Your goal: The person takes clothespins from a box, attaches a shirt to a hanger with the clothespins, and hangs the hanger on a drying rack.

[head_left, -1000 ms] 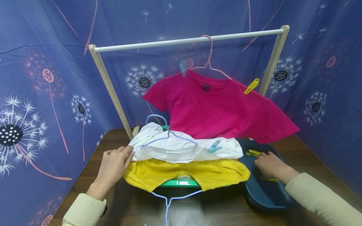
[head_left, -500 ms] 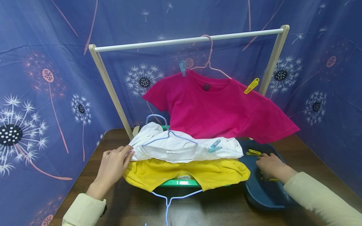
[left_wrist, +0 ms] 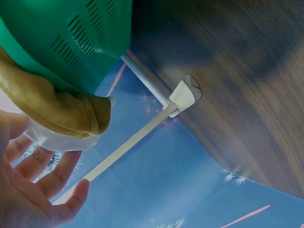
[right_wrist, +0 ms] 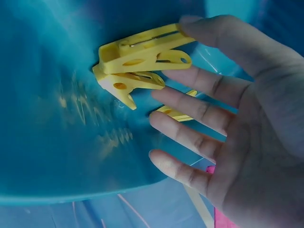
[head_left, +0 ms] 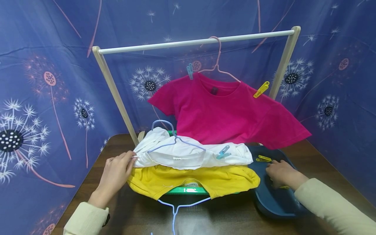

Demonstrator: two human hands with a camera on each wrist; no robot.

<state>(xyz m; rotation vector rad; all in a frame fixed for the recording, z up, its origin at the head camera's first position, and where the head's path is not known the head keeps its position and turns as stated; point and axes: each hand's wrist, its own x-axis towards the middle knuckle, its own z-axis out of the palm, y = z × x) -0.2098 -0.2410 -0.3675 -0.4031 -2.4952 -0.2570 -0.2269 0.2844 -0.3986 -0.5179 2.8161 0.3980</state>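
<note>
My left hand [head_left: 115, 170] grips the shoulder edge of a white T-shirt [head_left: 158, 160], its thumb above and fingers beneath the cloth. That shirt lies over a yellow T-shirt [head_left: 235, 178], with a lilac hanger [head_left: 175, 138] in its neck and a light blue clothespin [head_left: 224, 152] at its right shoulder. Inside the dark blue tub [head_left: 261, 202], my right hand [head_left: 283, 174] has thumb and index finger at the handles of a yellow clothespin [right_wrist: 142, 50]. A second yellow clothespin [right_wrist: 126, 84] lies against it; another clothespin [right_wrist: 176, 113] shows behind the fingers.
A green basket [left_wrist: 85, 42] stands under the shirts. Behind is a rack with a white rail [head_left: 164, 45], where a pink T-shirt [head_left: 217, 111] hangs on a pink hanger [head_left: 218, 62]. A second lilac hanger [head_left: 174, 213] sticks out from the yellow shirt toward the table's front.
My left hand has shifted slightly left and down, still gripping the white T-shirt. The right hand has moved a little right inside the tub and covers more of the clothespins.
</note>
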